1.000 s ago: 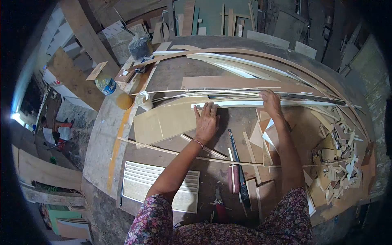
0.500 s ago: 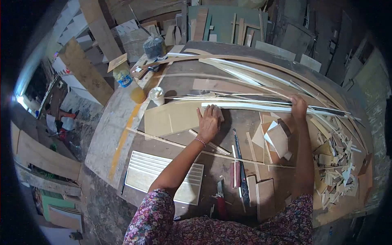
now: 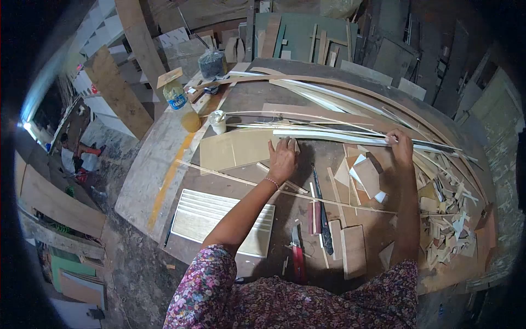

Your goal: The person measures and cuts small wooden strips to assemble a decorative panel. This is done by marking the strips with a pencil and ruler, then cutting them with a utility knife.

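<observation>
My right hand (image 3: 401, 147) is closed in a pinch on a thin wooden strip (image 3: 335, 120), which runs left in a shallow bow above the table. Below that hand lie long white-edged strips (image 3: 334, 138). At the right end of a flat tan board (image 3: 216, 149), my left hand (image 3: 283, 160) rests palm down, thumb apart from the fingers. Its fingertips are by the near end of the white-edged strips; what lies under them is partly hidden. A slatted pale panel (image 3: 192, 219) is beneath my left forearm.
A red-handled knife (image 3: 298, 257) and a long dark tool (image 3: 324, 219) lie near me. Wood offcuts (image 3: 449, 225) are heaped at the right. A white cup (image 3: 218, 122), a jar of amber liquid (image 3: 190, 122) and a labelled bottle (image 3: 175, 97) stand left. Another person (image 3: 79, 153) sits far left.
The strip in my right hand has come down and bows less. My right hand has shifted slightly lower against the white-edged strips. My left hand stays by the board; the view has shifted a little.
</observation>
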Motion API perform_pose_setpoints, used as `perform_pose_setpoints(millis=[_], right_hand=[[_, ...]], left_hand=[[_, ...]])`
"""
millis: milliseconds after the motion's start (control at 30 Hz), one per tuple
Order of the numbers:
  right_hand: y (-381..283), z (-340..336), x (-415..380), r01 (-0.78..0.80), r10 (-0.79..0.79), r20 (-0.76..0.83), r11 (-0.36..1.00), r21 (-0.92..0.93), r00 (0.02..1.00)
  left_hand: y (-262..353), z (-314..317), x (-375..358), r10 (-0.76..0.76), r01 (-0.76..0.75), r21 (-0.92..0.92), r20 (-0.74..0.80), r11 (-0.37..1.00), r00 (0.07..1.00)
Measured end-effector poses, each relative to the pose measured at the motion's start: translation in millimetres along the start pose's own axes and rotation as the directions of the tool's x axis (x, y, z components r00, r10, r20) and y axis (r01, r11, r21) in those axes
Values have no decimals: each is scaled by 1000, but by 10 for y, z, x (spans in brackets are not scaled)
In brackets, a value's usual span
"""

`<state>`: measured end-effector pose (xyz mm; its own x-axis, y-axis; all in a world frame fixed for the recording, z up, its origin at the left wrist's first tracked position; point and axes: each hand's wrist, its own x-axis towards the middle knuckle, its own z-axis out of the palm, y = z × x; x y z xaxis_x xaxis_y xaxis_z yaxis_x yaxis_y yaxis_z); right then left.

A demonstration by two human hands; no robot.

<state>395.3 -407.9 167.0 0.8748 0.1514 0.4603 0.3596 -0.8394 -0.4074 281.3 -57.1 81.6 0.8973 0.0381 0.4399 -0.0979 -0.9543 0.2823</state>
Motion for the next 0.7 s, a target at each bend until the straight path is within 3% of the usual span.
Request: perform_pose_setpoints(millis=[67, 267, 467, 533, 567, 600, 700], right_hand=[[-99, -126, -63, -87, 87, 2, 996, 33, 996], [148, -199, -135, -68, 49, -122, 985, -157, 991], [334, -366, -277, -127, 121, -96, 991, -53, 988], [370, -490, -368, -155, 145, -99, 983, -102, 984], [392, -558, -432, -168, 156, -99, 978, -126, 983], [450, -621, -499, -102, 99, -115, 995, -22, 988], [391, -873, -704, -198, 203, -63, 977, 79, 977]], left_hand=[[-20, -25, -50, -3, 3, 4, -6, 1000, 1000], [73, -202, -128, -8, 6, -45, -30, 999, 1000], [173, -258, -190, 5, -8, -58, -40, 998, 999], [193, -331, -203, 14, -16, -54, -51, 998, 999], [206, -364, -208, -37, 32, -133, -32, 991, 999], [227, -402, -204, -86, 82, -210, -10, 974, 996], [222, -295, -155, -290, 280, -454, 47, 846, 956]])
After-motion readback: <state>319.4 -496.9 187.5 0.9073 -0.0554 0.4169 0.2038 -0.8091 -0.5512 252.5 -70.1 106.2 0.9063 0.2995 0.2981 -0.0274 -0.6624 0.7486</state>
